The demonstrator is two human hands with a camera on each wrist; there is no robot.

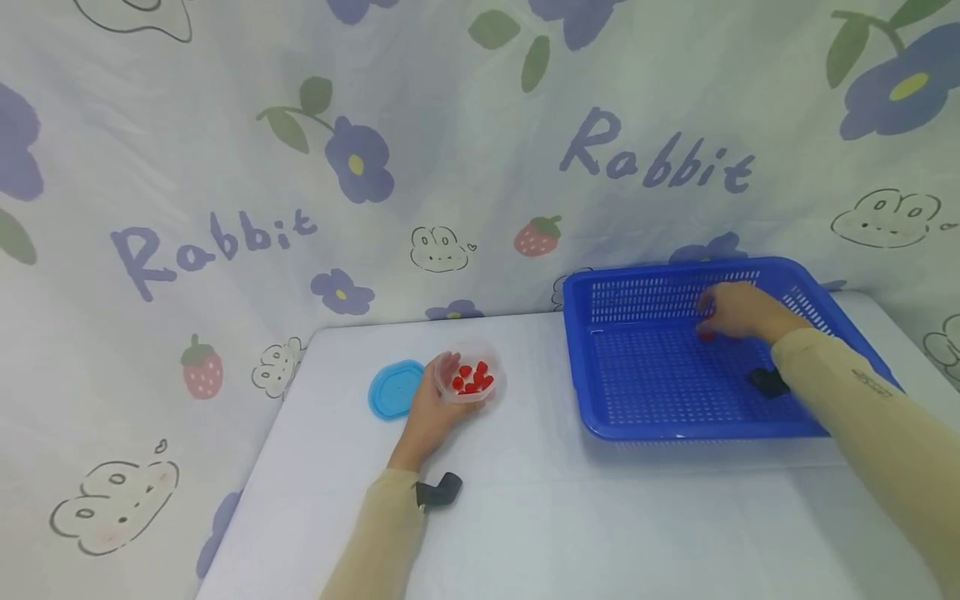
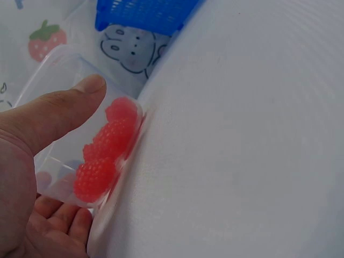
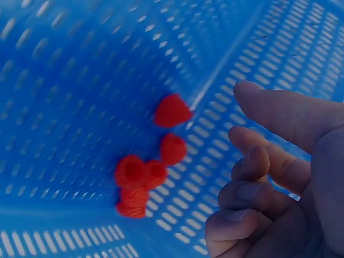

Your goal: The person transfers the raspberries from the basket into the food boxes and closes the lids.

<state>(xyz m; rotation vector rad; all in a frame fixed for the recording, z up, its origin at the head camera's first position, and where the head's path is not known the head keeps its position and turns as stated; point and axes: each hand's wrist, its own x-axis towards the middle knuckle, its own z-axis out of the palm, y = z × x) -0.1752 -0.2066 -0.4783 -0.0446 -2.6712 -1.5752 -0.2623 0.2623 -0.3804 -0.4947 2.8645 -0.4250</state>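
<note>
A clear plastic tub (image 1: 471, 372) stands on the white table with several red raspberries (image 2: 110, 145) in its bottom. My left hand (image 1: 437, 408) grips the tub round its side, thumb lying along the near wall in the left wrist view. Over in the blue basket (image 1: 587, 375), my right hand (image 3: 279, 177) hovers with its fingers loosely bent and nothing between them. Several raspberries (image 3: 131, 185) lie together on the basket floor against the wall, just beyond the right fingertips. In the head view that hand mostly hides them.
A light blue lid (image 1: 396, 390) lies flat on the table just left of the tub. The basket's raised rim surrounds the right hand. Behind the table hangs a white printed curtain (image 1: 450, 167). Each wrist carries a small black camera mount (image 1: 440, 491).
</note>
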